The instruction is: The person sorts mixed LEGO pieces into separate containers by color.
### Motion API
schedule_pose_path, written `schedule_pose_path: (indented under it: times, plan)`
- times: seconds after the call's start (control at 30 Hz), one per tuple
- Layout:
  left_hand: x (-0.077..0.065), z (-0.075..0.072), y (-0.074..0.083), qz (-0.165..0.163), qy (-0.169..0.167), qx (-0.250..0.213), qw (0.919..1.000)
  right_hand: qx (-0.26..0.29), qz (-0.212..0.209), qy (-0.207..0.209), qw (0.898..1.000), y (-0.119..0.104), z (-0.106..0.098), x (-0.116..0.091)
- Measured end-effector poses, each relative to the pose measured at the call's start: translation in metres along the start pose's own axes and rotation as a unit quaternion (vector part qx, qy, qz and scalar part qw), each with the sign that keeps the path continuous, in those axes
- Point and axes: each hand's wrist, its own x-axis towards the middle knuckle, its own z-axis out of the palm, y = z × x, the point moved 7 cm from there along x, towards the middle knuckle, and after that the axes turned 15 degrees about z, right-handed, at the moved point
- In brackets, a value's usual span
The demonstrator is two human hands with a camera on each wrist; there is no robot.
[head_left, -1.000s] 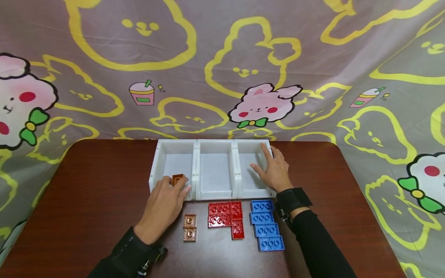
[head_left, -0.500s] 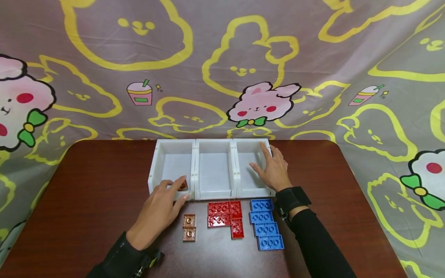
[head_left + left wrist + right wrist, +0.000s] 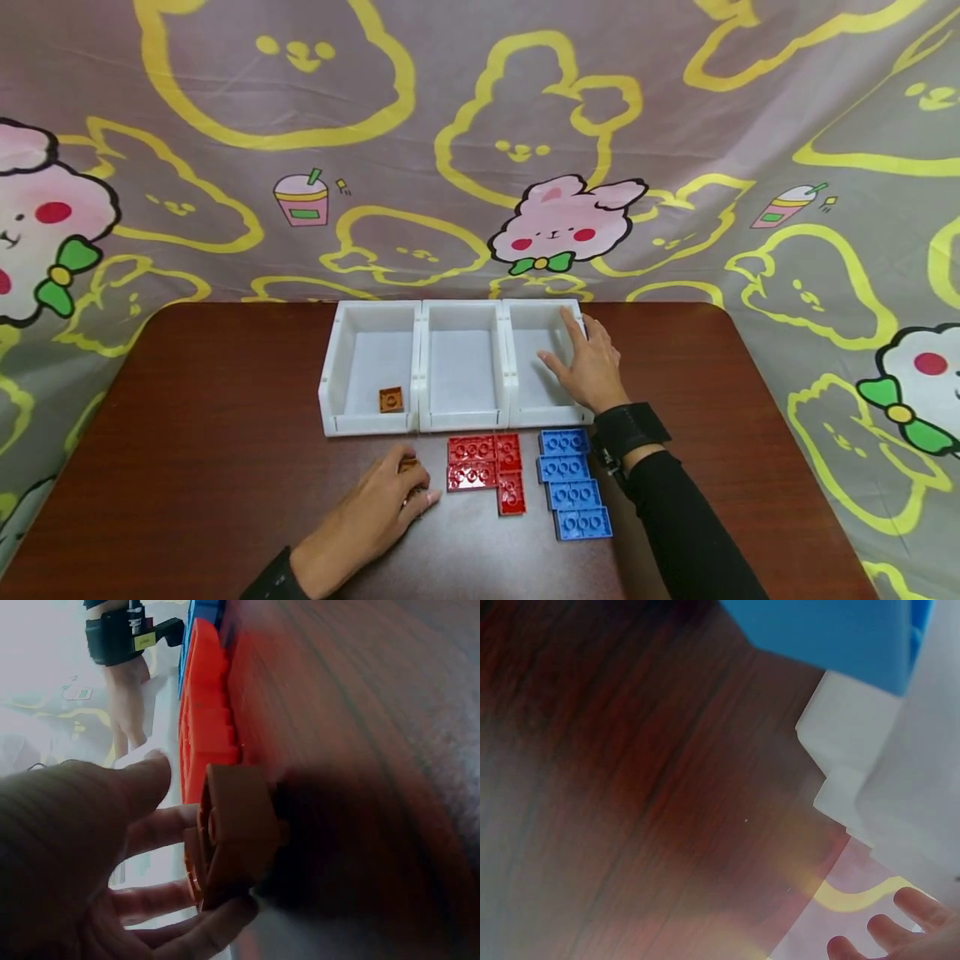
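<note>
Brown bricks [image 3: 244, 804] lay under the left hand [image 3: 378, 504], near the left tray [image 3: 371, 358], fingers curved about them; whether it pinched one could not be told. Another brick [image 3: 390, 400] sat inside that tray. Fingers spread, the right hand [image 3: 594, 371] touched the right tray [image 3: 551, 417].

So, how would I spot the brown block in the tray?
On the dark table sit three white trays. Look into the leftmost tray, near its right front corner. There lies the square brown block, the only block visible in any tray.

Brown table [image 3: 225, 375]: white trays [image 3: 461, 371], red bricks [image 3: 483, 475], blue bricks [image 3: 573, 493].
</note>
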Motion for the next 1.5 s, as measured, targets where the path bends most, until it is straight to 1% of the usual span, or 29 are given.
schedule_pose_path:
  times: [0.03,0.1,0.17,0.23,0.27,0.3,0.37,0.4,0.5,0.57,0.67,0.73,0.8,0.87,1.0,1.1,1.23,1.3,1.5]
  plan:
    - [0.001,-0.005,0.0,0.006,0.021,0.011,0.9997,0.0,0.0,0.001,1.0,0.0,0.0,0.0]
    - [0.005,-0.019,-0.001,0.016,0.076,0.035,0.9964,0.0,-0.001,0.003,1.0,-0.001,-0.002,0.0]
    - [0.009,-0.037,-0.005,0.019,0.134,0.055,0.9893,0.001,-0.003,0.005,1.0,-0.002,-0.003,0.0]
    - [0.015,-0.053,-0.013,0.017,0.186,0.071,0.9798,0.002,-0.002,0.006,1.0,-0.001,-0.005,0.001]
    - [0.019,-0.06,-0.019,0.011,0.2,0.075,0.9768,0.003,-0.002,0.006,1.0,-0.001,-0.005,0.0]
    - [0.023,-0.064,-0.025,0.005,0.207,0.078,0.9752,0.003,-0.002,0.007,1.0,0.0,-0.005,0.0]
    - [0.034,-0.07,-0.037,-0.005,0.205,0.085,0.975,0.004,-0.001,0.006,1.0,0.0,-0.005,0.0]
    - [0.039,-0.072,-0.043,-0.01,0.197,0.088,0.9764,0.005,0.0,0.005,1.0,0.0,-0.004,0.0]
    - [0.05,-0.071,-0.059,-0.026,0.153,0.097,0.9831,0.005,-0.003,0.003,1.0,-0.001,-0.003,-0.001]
    - [0.055,-0.068,-0.068,-0.043,0.121,0.097,0.9869,0.007,-0.004,0.005,1.0,-0.001,-0.002,-0.002]
    - [0.06,-0.061,-0.079,-0.061,0.072,0.086,0.9919,0.008,-0.003,0.007,1.0,-0.002,-0.002,-0.002]
    - [0.062,-0.056,-0.083,-0.064,0.051,0.069,0.9943,0.007,-0.001,0.006,1.0,-0.001,-0.002,-0.002]
    - [0.063,-0.052,-0.086,-0.062,0.038,0.055,0.9958,0.006,0.0,0.002,1.0,-0.001,-0.002,-0.002]
    - [0.063,-0.05,-0.087,-0.061,0.041,0.047,0.9962,0.007,0.001,0.001,1.0,-0.001,-0.002,-0.002]
    - [0.063,-0.048,-0.087,-0.061,0.063,0.041,0.9953,0.008,0.002,0.003,1.0,-0.001,-0.001,-0.002]
    - [0.063,-0.046,-0.087,-0.078,0.071,0.025,0.9941,0.008,0.001,0.005,1.0,-0.001,-0.001,-0.002]
    - [0.065,-0.041,-0.086,-0.096,0.066,0.004,0.9932,0.008,-0.002,0.006,1.0,-0.001,0.0,-0.001]
    - [0.066,-0.039,-0.084,-0.095,0.066,0.002,0.9932,0.009,-0.003,0.006,1.0,-0.001,0.0,-0.001]
    - [0.067,-0.038,-0.082,-0.078,0.077,0.0,0.9939,0.01,-0.008,0.011,1.0,-0.003,-0.002,-0.002]
